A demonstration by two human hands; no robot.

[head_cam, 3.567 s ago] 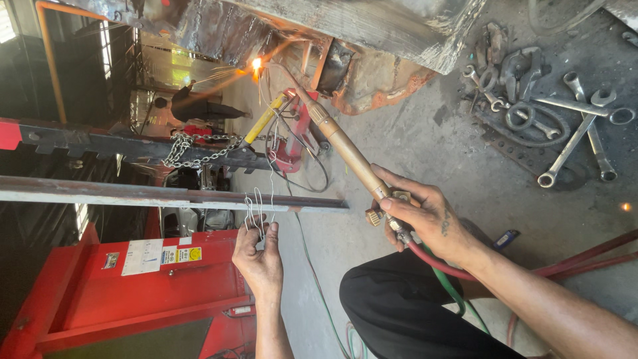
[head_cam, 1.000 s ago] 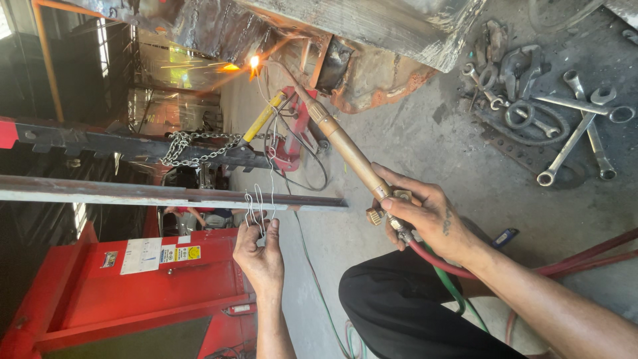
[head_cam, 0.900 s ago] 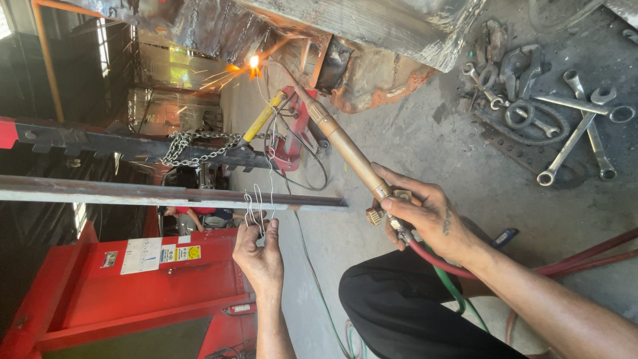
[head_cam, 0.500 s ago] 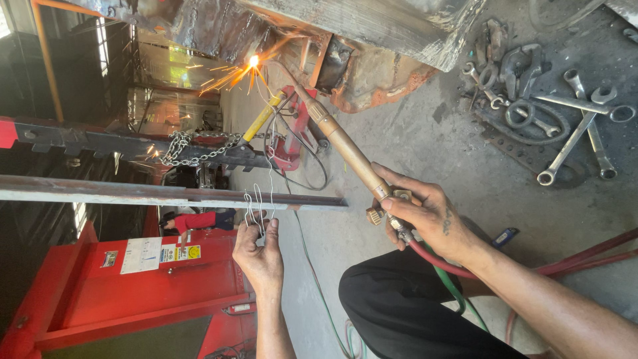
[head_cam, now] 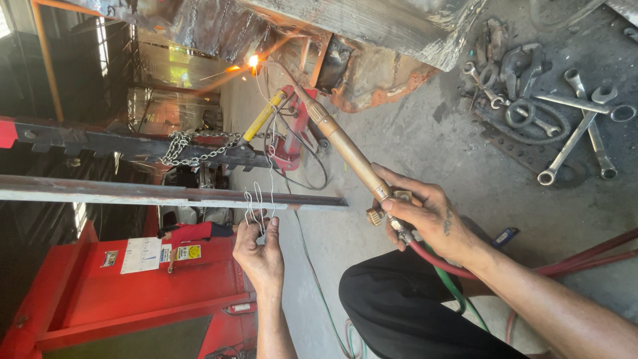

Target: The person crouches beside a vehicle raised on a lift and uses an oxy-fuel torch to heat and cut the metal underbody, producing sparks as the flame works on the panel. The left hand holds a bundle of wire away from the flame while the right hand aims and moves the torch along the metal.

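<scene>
The big rusty metal body [head_cam: 372,26] fills the top of the view, and the work is going on at its underside, where a bright flame with sparks [head_cam: 252,62] burns at the metal. Under it stand a red machine [head_cam: 133,292] and a long steel bar [head_cam: 166,195] with a chain [head_cam: 193,146] behind it; on the concrete floor [head_cam: 465,166] lie several wrenches [head_cam: 571,133], well apart from the hands. The right hand [head_cam: 432,219] is closed around the valve end of the brass torch [head_cam: 345,149], which points up to the flame, with red and green hoses [head_cam: 445,272] running out behind it. The left hand [head_cam: 262,256] pinches a thin bent filler wire [head_cam: 262,199], whose upper end reaches toward the flame. I judge the heating is in the middle: the spot glows and throws sparks, but if the seam is finished I cannot tell, it is too small
</scene>
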